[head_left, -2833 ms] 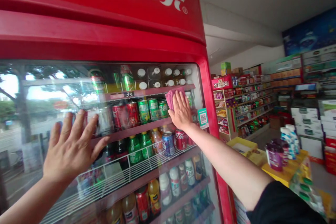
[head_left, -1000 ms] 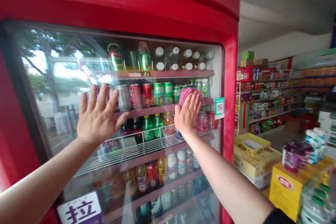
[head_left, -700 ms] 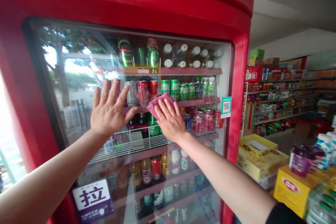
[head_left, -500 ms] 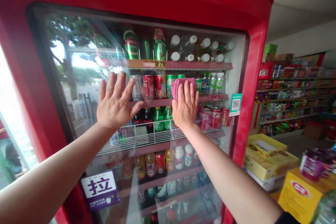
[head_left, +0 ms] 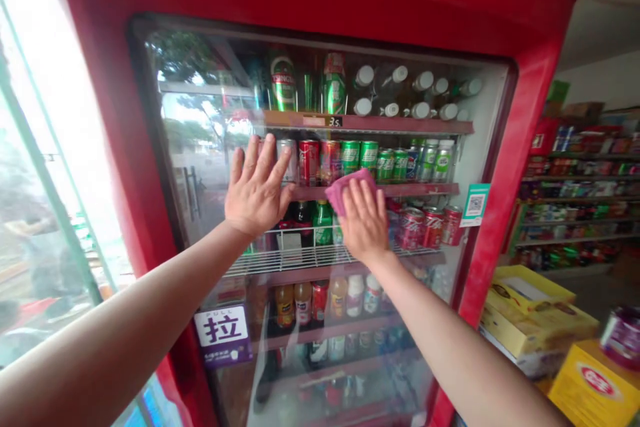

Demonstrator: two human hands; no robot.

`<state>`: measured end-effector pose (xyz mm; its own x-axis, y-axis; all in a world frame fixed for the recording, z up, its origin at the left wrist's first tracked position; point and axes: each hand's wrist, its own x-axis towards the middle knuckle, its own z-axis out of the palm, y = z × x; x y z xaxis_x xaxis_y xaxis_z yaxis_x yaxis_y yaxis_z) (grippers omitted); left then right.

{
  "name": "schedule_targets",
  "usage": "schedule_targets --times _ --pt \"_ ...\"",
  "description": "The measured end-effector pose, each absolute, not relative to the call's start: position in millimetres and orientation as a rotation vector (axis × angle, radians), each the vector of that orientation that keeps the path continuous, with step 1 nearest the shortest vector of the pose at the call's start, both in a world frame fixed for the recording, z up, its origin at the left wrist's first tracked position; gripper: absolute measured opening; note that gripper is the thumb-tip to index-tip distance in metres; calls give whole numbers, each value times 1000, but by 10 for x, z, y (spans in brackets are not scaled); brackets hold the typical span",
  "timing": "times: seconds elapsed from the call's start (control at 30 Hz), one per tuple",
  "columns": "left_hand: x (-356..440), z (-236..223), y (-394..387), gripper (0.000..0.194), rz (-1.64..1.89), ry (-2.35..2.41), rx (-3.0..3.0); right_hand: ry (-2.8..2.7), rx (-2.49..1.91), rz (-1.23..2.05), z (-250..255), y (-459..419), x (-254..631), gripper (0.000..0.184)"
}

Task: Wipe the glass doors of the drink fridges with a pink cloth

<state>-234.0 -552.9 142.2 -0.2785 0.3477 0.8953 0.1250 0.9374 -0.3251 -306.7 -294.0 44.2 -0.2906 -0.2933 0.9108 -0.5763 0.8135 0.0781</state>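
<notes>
My left hand (head_left: 257,190) lies flat on the glass door (head_left: 177,140) of a red drinks fridge, its fingers spread and nothing in it. To its right, my right hand (head_left: 367,223) presses a folded pink cloth (head_left: 337,193) against the same glass. The fingers of that hand lie stretched over the cloth, which sticks out to the left and above them. Behind the pane, green cans (head_left: 351,157) stand just above the cloth, and a green bottle (head_left: 323,221) shows between the hands.
A purple and white pull sticker (head_left: 223,333) is low on the door's left side, and a QR code sticker (head_left: 475,205) on the right. Yellow boxes (head_left: 540,320) are stacked at lower right. Stocked store shelves (head_left: 580,200) stand behind them.
The view has swung left, so the fridge sits further right in the picture. My right hand has slid the cloth down and left across the glass. My left hand stays at the same spot.
</notes>
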Motion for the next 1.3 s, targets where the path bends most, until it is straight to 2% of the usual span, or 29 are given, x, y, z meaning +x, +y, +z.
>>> schedule_targets --times 0.1,0.2,0.37,0.47,0.57,0.7,0.77,0.87,1.03,1.1,1.17,1.3 --pt "-2307 1453 -5565 86 199 -1854 -398 -1790 292 501 665 -2898 -3133 70" --pt "-2195 1548 -5676 82 236 -1916 -468 -1760 226 565 641 -3267 -3019 74" --pt "-1888 1725 -6005 68 450 -2059 -613 -1841 814 237 199 -3963 -2697 63" --pt "-1738 1810 -6251 70 538 -2063 -669 -1831 1056 78 218 -4051 -2630 61" --pt "-1624 1949 -6495 73 520 -2005 -668 -1831 1074 67 714 -4031 -2630 67" --pt "-1523 2204 -6764 74 423 -1963 -627 -1804 869 173 1611 -4202 -2615 74" --pt "-1502 2290 -6859 76 397 -1948 -647 -1784 794 208 1817 -4376 -2594 74" --pt "-1495 2312 -6931 81 410 -1917 -670 -1739 788 203 1593 -4646 -2570 76" --pt "-1506 2230 -6928 81 446 -1869 -646 -1547 1145 -50 543 -4850 -2556 75" --pt "-1518 2218 -6929 79 471 -1864 -646 -1521 1249 -131 375 -4834 -2545 72" --pt "-1532 2221 -6941 79 489 -1859 -658 -1542 1314 -161 498 -4817 -2531 73" --pt "-1545 2232 -6958 83 460 -1818 -712 -1639 1144 12 1303 -4920 -2508 70"
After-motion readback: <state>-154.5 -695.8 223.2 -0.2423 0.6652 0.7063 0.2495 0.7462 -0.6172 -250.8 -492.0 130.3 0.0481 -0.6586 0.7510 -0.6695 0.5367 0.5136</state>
